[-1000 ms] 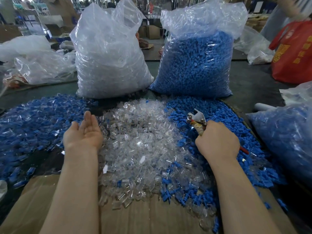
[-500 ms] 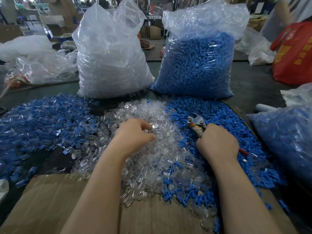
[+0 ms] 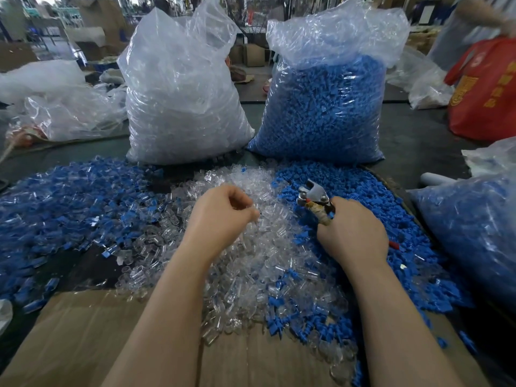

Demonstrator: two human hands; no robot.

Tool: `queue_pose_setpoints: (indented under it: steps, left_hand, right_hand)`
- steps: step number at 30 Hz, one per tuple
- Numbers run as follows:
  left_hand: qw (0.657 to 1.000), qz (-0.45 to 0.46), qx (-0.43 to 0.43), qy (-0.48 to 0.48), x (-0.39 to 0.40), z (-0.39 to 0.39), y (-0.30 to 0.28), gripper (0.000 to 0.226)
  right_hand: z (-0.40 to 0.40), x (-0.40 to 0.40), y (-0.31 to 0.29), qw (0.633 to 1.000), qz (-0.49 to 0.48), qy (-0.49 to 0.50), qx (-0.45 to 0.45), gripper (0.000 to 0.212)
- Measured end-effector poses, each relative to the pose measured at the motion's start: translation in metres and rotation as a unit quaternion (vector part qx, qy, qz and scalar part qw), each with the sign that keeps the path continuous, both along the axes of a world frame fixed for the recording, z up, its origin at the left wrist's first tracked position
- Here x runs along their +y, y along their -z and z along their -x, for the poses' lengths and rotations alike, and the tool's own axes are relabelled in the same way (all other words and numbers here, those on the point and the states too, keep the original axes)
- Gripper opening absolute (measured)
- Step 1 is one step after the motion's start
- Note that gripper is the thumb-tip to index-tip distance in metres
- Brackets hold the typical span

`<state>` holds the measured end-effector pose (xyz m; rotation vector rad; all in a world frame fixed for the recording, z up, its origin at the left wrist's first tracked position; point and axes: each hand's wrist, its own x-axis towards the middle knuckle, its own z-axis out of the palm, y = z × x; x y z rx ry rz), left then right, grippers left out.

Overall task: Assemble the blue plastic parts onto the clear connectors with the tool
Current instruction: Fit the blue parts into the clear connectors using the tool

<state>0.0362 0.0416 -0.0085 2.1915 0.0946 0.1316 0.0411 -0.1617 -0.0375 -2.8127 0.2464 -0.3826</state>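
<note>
Clear connectors heaped centre-near, blue plastic parts piled just right. Left hand, fingers curled, picking in the clear heap; can't tell if it pinches one. Right hand grips the tool. Pick-up step, probably; next needs a blue part mated, then pressed.

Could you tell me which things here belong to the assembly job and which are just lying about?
Job: clear connectors, blue parts, tool in right hand, left hand.
Lying about: red bag, cardboard, empty plastic bags.
</note>
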Motion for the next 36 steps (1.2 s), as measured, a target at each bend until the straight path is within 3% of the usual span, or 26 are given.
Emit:
queue_pose_setpoints:
  steps: [8, 16, 22, 26, 30, 36]
  left_hand:
    - [0.984, 0.178, 0.004, 0.024, -0.0015, -0.0002, -0.005, 0.022]
    - [0.975, 0.22, 0.005, 0.028, -0.0026, 0.0001, -0.0062, 0.018]
    - [0.966, 0.254, 0.008, 0.039, -0.0032, 0.0, -0.0075, 0.009]
    - [0.963, 0.265, 0.016, 0.04, -0.0036, 0.0002, -0.0075, 0.013]
    - [0.958, 0.283, 0.026, 0.039, -0.0053, 0.0003, -0.0071, 0.023]
    - [0.953, 0.299, 0.026, 0.031, -0.0073, 0.0007, -0.0078, 0.017]
  right_hand:
    - [0.0012, 0.0035, -0.0006, 0.999, 0.008, -0.028, 0.043, 0.023]
    - [0.0021, 0.0052, -0.0025, 0.997, 0.036, 0.016, 0.063, 0.024]
    - [0.0038, 0.0064, -0.0021, 0.998, 0.031, 0.011, 0.058, 0.025]
    - [0.0038, 0.0075, -0.0041, 0.997, 0.036, -0.001, 0.07, 0.022]
    - [0.0049, 0.0078, -0.0007, 0.999, 0.022, 0.004, 0.049, 0.025]
    - [0.0009, 0.0062, -0.0015, 0.998, -0.051, 0.003, -0.028, 0.022]
